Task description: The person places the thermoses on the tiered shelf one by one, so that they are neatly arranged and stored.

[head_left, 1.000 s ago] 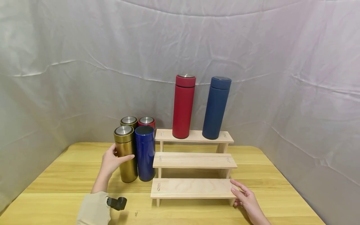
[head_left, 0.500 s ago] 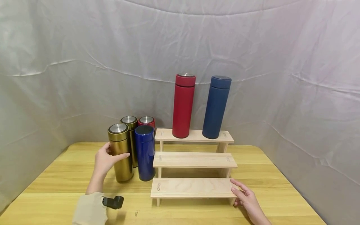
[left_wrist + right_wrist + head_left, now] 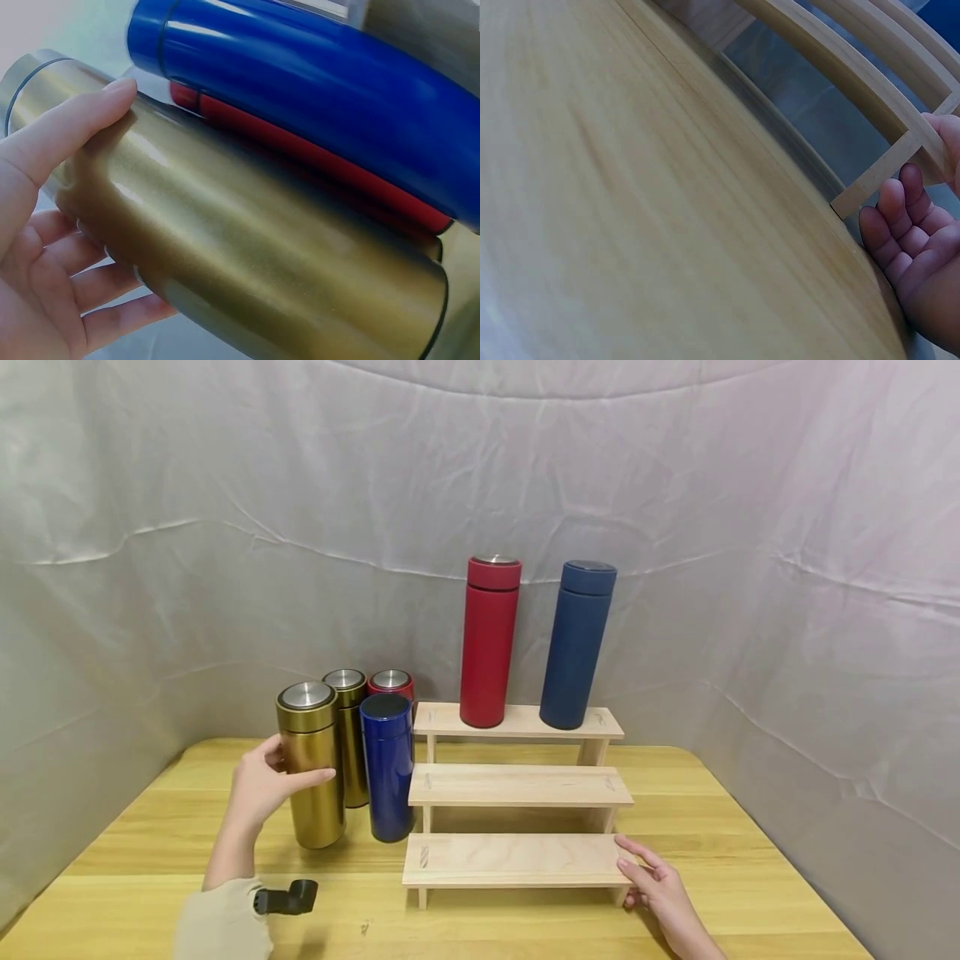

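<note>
My left hand [image 3: 258, 783] grips a gold thermos flask [image 3: 313, 777] around its upper body, thumb across the front and fingers behind. The flask is nearly upright at the left of the group; whether its base touches the table I cannot tell. In the left wrist view, the gold flask [image 3: 247, 225] fills the middle, with a glossy blue flask [image 3: 300, 90] and a red one [image 3: 292, 150] beyond it. At the right end of the lowest step of a three-step wooden stand [image 3: 517, 860], my right hand [image 3: 660, 889] holds the board's edge, some fingers curled beside the leg [image 3: 877, 176].
A glossy blue flask [image 3: 387, 777], another gold flask [image 3: 352, 752] and a red flask [image 3: 392, 683] stand left of the stand. On its top step are a tall matte red flask [image 3: 490, 647] and a matte blue one [image 3: 577, 652]. Grey cloth [image 3: 225, 610] hangs behind the wooden table [image 3: 150, 852].
My left hand has moved the front gold flask left, away from the blue flask, and more of the rear gold flask shows. The right hand and the stand stay put.
</note>
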A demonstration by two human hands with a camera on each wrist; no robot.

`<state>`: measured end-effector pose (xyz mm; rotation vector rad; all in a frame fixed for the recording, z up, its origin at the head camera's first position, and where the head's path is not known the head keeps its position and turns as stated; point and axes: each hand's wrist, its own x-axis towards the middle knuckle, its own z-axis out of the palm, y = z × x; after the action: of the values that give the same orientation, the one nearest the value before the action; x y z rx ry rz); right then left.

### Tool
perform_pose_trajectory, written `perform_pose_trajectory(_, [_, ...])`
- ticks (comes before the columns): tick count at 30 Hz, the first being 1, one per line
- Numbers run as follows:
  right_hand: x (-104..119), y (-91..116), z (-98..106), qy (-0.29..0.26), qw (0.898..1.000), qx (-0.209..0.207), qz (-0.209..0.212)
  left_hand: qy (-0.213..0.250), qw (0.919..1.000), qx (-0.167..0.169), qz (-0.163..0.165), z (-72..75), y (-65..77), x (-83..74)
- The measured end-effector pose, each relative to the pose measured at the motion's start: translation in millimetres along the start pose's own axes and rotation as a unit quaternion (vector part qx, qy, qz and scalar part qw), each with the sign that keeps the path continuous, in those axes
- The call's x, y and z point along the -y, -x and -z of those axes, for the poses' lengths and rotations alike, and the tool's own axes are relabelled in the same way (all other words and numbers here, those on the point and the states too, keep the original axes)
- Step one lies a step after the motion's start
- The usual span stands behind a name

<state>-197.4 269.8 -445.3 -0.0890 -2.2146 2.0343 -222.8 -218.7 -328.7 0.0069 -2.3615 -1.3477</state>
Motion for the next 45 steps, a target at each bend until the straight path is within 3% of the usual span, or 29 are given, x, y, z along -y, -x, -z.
perform_pose_trajectory(10, [0, 0, 1, 0.007, 1.000, -0.004, 0.001, -0.001, 0.9992, 0.037, -0.015, 12.1, 7.7, -12.4])
perform_pose_trajectory(28, [-2, 1, 0, 0.006, 1.000, -0.004, -0.001, 0.057, 0.9922, 0.094, -0.059, 20.1, 19.4, -28.8])
perform_pose_trajectory(38, [0, 0, 0, 0.009, 1.000, -0.003, -0.003, 0.108, 0.9853, 0.109, -0.076, 14.0, 23.1, -49.9])
perform_pose_trajectory(45, [0, 0, -1, 0.011, 1.000, -0.010, -0.016, 0.141, 0.9761, 0.130, -0.102, 3.4, 20.8, -66.5])
